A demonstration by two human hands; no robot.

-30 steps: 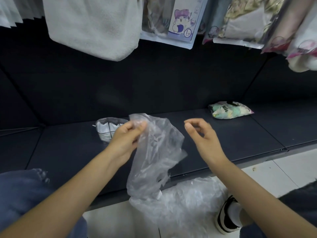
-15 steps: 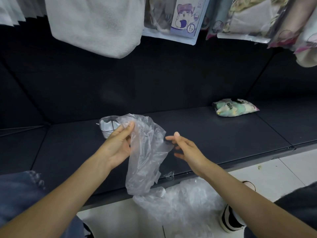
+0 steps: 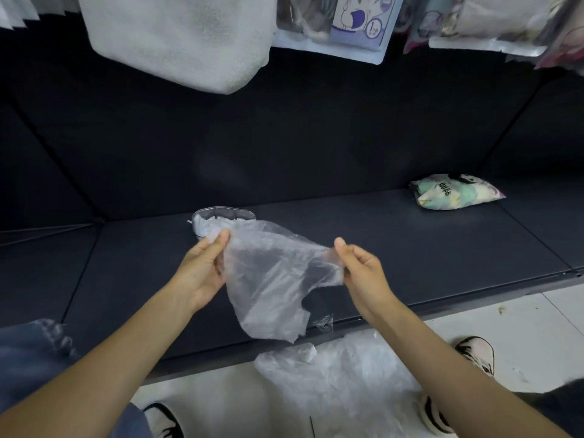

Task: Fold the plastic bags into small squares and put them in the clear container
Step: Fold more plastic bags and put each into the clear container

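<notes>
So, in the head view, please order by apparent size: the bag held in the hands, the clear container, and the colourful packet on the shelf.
1. The held plastic bag, spread between the left hand and the right hand, though it is nearest the camera.
2. The colourful packet.
3. The clear container, partly hidden by the bag, so unsure.

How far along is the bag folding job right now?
Done: the clear container on the shelf already holds some white folded pieces. In hand: the left hand and right hand pinch one unfolded plastic bag stretched between them. Left: folding it, plus the pile of bags on the floor.
</notes>
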